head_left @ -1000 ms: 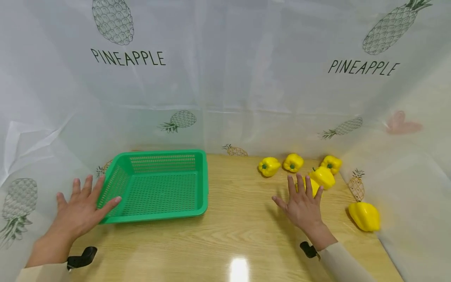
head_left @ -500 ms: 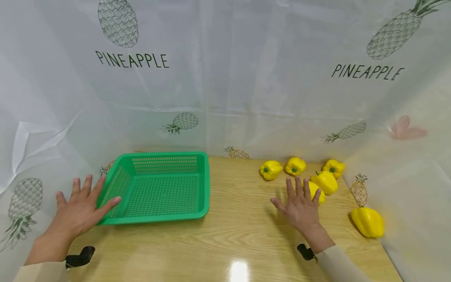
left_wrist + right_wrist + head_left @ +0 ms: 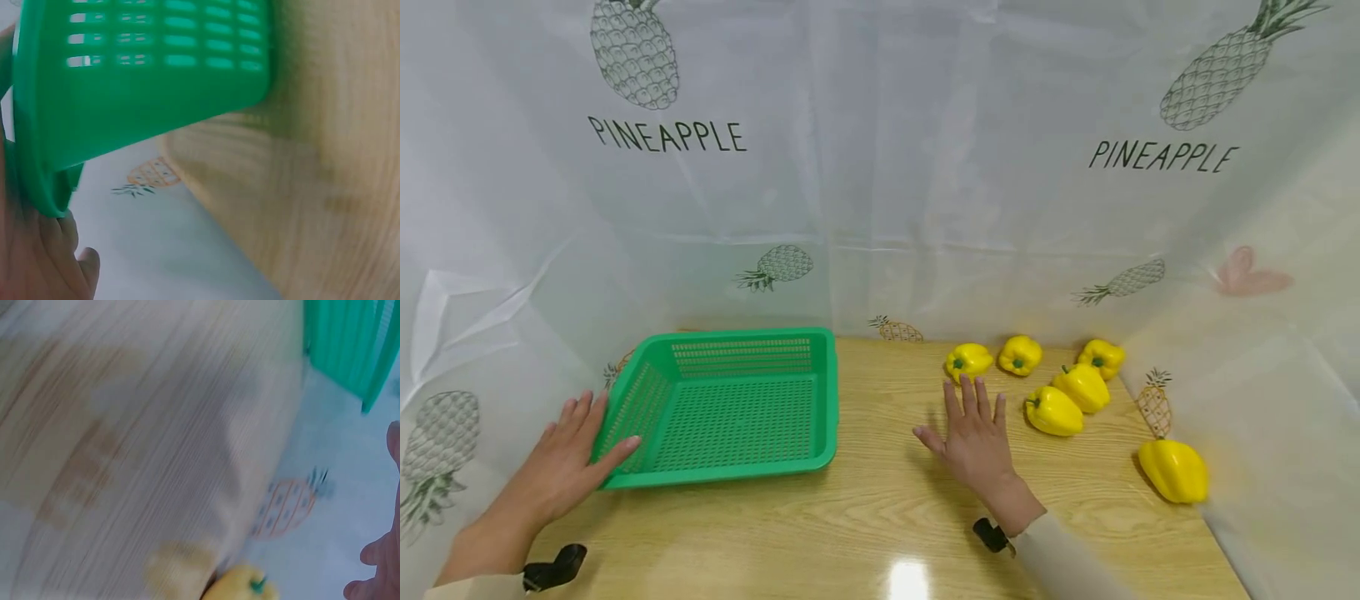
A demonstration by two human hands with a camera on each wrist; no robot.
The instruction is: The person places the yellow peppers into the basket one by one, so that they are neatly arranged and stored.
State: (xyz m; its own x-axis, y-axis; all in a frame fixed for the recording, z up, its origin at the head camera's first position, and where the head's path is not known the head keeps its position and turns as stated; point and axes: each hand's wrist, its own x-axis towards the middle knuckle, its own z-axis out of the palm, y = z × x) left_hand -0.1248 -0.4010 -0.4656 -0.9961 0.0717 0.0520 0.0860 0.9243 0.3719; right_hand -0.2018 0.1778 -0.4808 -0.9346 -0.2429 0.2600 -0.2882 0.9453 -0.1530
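At the left stands a green plastic basket [image 3: 737, 417] with slotted walls. My left hand [image 3: 561, 458] lies at its near left corner, fingers straight and thumb stretched over the rim; the left wrist view shows the palm right at the rim [image 3: 31, 125]. My right hand [image 3: 977, 442] is spread, holding nothing, over the table right of the basket. Just beyond its fingertips sits a yellow bell pepper [image 3: 968, 361], with another bell pepper [image 3: 1020, 356] beside it. Right of the hand, one bell pepper [image 3: 1055, 412] lies against a second bell pepper [image 3: 1082, 387].
A further bell pepper [image 3: 1102, 358] sits at the back right, and a bigger-looking bell pepper [image 3: 1174, 471] lies by the right side. White plastic sheeting [image 3: 910, 167] printed with pineapples encloses the wooden table [image 3: 850, 525] at the back and sides.
My right hand has moved left, away from the two touching bell peppers, which it partly covered before. The left hand stays at the basket's corner, its fingers now closer together.
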